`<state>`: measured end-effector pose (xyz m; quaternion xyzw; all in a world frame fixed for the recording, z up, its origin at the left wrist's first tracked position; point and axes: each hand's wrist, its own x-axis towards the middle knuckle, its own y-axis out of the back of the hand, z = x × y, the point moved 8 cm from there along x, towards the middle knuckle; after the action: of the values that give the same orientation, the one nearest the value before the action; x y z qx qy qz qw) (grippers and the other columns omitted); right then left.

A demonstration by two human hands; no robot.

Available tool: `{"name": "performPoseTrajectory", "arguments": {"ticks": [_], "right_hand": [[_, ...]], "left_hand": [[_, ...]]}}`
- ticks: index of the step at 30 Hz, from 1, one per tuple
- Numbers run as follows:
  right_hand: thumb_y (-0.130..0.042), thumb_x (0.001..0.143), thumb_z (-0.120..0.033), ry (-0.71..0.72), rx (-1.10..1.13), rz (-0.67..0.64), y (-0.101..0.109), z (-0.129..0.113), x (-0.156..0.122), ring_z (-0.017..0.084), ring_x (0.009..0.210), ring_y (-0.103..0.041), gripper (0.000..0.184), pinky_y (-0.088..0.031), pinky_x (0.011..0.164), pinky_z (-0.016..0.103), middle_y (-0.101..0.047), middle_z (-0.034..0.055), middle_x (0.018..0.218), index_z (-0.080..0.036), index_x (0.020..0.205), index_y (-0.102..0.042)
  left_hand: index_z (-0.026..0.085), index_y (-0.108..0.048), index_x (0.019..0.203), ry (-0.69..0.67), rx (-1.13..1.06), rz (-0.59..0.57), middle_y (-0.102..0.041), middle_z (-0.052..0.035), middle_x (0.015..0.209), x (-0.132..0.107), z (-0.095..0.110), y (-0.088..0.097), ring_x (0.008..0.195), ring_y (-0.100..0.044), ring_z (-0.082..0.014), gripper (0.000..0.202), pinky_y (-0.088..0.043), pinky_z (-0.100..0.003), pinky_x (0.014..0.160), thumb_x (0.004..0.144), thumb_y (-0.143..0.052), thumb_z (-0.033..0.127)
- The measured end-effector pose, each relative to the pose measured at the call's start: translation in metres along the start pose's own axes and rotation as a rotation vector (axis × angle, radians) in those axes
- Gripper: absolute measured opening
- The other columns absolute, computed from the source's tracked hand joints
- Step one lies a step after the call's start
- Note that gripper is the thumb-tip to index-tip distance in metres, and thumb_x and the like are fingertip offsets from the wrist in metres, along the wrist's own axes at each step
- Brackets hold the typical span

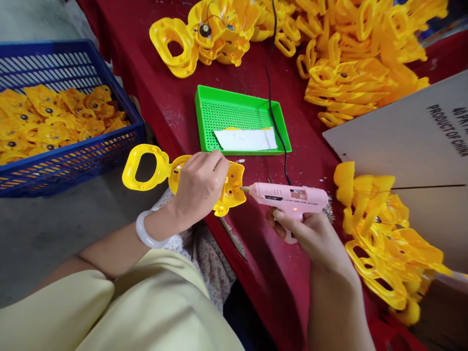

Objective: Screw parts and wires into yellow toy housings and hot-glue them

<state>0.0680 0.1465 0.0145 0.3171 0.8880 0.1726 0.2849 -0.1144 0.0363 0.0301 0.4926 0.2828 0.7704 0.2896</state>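
1. Pale yellow cloth trousers point(73, 307) fill the bottom of the view, and just above that lap is the left hand point(199, 187), with a chunky white bangle point(149, 229) on its wrist.
2. Its fingers point(215, 161) are wrapped over and pinching a glossy yellow plastic frame with an oval ring handle point(141, 168). The frame is held up in the air by the counter's edge, not resting on anything.
3. The right hand point(307, 234) has its curled fingers point(281, 219) pressed around the grip of a pink hot glue gun point(288, 199). A thin black cord point(272, 97) runs from it up across the dark red counter point(175, 83).
4. I'd call this the gluing step. The gun's nozzle sits right by the frame, though I can't tell if it's touching. Seems to me the next move calls for a steady hold and careful aim.
5. Nearby are a green perforated plastic tray point(204, 122) holding a white sheet point(244, 139), a blue plastic crate point(69, 61) of yellow pieces point(47, 117), and more yellow plastic frames point(380, 248) heaped beside a printed cardboard sheet point(402, 141).
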Motion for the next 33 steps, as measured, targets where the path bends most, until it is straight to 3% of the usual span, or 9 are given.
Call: {"name": "performPoseTrajectory", "arguments": {"ticks": [24,33], "right_hand": [[-0.064,0.080,-0.051,-0.025,-0.039,-0.043,-0.001,-0.006,-0.001,0.008,0.043,-0.042,0.038,-0.030,0.041,0.023,-0.052,0.0006,0.051,-0.017,0.064,-0.057],[-0.064,0.082,-0.045,-0.002,-0.040,-0.047,0.000,-0.012,0.000,0.007,0.043,-0.041,0.034,-0.028,0.039,0.021,-0.051,-0.0012,0.050,-0.016,0.065,-0.057]], "left_hand": [[0.012,-0.064,0.083,-0.005,0.024,0.019,-0.067,-0.0070,0.084,0.000,0.001,0.001,0.077,-0.062,-0.0209,0.017,-0.049,-0.032,0.071,0.091,-0.049,0.009],[0.012,-0.064,0.082,0.005,0.022,0.017,-0.068,-0.0081,0.086,0.000,0.001,0.001,0.079,-0.063,-0.0216,0.016,-0.050,-0.033,0.070,0.090,-0.050,0.009]]}}
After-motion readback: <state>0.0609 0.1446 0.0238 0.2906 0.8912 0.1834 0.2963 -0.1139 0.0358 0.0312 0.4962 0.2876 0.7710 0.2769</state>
